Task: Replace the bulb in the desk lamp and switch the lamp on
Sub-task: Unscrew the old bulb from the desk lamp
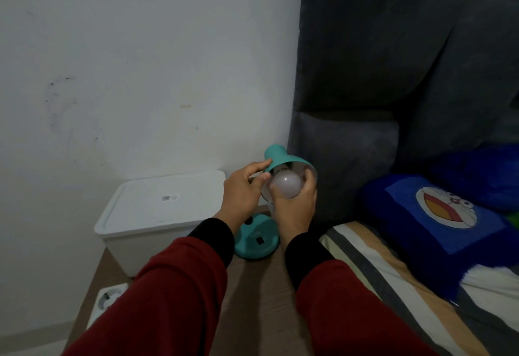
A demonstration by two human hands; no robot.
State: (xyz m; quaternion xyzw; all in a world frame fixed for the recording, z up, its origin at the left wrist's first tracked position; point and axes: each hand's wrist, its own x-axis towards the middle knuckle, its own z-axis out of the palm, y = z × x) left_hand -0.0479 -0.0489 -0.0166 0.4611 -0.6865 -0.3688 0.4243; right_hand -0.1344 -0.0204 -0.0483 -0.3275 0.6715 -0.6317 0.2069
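While the left hand (243,191) pinches the shade (283,163), the right hand (295,204) cups the bulb (287,185).

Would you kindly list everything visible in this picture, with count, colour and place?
desk lamp: one, teal, on the wooden surface, shade tilted toward the camera
bulb: one, white, unlit, at the shade's mouth
storage box: one, white, lidded, left of the lamp
power strip: one, white, lower left
headboard: one, dark grey, right of the wall
cartoon pillow: one, blue, on the bed
striped bedsheet: one, beige, white and grey, lower right
left hand: one, holding the shade
right hand: one, fingers around the bulb
sleeves: two, red with black cuffs
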